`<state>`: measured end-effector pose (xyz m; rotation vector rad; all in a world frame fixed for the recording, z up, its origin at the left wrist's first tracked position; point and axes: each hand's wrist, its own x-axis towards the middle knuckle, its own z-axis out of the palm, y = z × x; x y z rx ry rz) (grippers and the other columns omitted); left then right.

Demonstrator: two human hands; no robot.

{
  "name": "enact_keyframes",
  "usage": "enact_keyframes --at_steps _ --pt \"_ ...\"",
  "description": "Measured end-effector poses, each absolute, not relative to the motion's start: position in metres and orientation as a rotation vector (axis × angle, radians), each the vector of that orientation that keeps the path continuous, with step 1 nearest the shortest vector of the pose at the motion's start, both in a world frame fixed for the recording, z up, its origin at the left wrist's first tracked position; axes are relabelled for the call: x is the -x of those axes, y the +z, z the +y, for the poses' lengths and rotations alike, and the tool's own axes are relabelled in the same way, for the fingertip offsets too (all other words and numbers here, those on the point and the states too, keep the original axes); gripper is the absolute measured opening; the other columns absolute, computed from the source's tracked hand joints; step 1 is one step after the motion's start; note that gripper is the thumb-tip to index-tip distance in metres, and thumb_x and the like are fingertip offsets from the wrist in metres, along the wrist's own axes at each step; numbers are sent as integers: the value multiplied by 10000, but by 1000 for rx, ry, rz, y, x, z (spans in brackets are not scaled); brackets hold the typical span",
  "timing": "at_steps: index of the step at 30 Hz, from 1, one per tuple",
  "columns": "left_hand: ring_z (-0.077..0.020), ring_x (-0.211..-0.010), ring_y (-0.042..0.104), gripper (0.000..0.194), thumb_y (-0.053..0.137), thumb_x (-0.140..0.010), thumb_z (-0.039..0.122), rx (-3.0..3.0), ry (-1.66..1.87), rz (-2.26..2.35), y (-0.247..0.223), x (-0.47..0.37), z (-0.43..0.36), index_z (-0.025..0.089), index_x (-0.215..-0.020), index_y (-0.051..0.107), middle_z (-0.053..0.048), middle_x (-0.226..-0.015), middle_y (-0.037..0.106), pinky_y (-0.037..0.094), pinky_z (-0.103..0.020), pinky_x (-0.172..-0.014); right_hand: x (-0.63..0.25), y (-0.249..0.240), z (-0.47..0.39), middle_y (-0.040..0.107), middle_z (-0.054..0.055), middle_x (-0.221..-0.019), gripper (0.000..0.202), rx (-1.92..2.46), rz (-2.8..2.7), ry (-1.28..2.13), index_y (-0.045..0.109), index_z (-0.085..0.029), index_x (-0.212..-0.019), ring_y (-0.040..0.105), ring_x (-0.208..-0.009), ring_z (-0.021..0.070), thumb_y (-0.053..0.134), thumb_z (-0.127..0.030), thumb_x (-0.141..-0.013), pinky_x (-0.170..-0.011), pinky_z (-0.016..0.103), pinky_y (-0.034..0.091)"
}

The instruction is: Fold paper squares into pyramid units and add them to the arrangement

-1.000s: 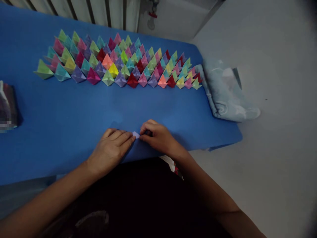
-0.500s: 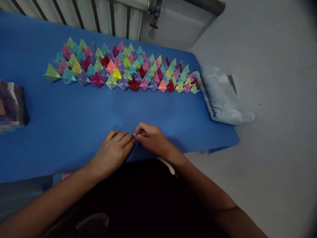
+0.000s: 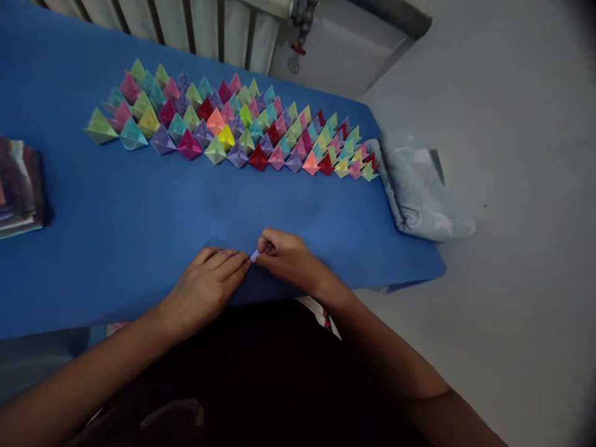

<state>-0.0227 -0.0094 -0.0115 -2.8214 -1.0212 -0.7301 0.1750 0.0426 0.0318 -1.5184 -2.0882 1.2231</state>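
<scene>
A small lilac paper piece (image 3: 254,256) shows between my two hands, near the front edge of the blue table (image 3: 139,217). My right hand (image 3: 282,254) pinches its right end, fingers curled in. My left hand (image 3: 209,282) lies palm down at its other end, fingers together and stretched out, the fingertips touching the paper. Much of the paper is hidden under the fingers. Beyond the hands stand rows of folded paper boats (image 3: 237,154) in green, blue, pink, red, yellow and purple.
A stack of folded cloth or paper (image 3: 21,186) sits at the table's left. On the right end lies a folded grey-blue cloth (image 3: 414,186). Behind the table are a white radiator (image 3: 172,25) and a valve with a red handle (image 3: 298,49).
My hands have moved slightly apart, and more of the lilac paper shows between them. The view has shifted a little, bringing more of the left stack's lower edge into sight.
</scene>
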Motion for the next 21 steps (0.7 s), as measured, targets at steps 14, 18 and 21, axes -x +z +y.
enact_keyframes --at_steps 14,18,21 --pt "-233 -1053 634 394 347 -960 27 2770 -835 -1085 -16 17 -12 127 -1196 645 -105 -1125 729 445 -398 -926 -171 37 50 461 -60 -685 199 1488 -2217 1209 432 -206 -679 411 -656 101 577 -93 -756 -644 244 318" --pt "-232 -1044 635 409 336 -949 17 2770 -831 -1066 -16 17 -12 116 -1217 629 -115 -1130 724 444 -401 -921 -178 33 49 485 -62 -673 181 1513 -2160 1279 468 -203 -694 442 -655 100 605 -109 -764 -640 237 335" --pt "-225 -1051 630 403 332 -957 29 2762 -810 -1084 -15 17 -12 132 -1218 620 -99 -1125 724 439 -393 -926 -184 30 47 511 -62 -678 152 1543 -2122 1257 495 -201 -718 461 -654 99 599 -105 -771 -637 234 343"
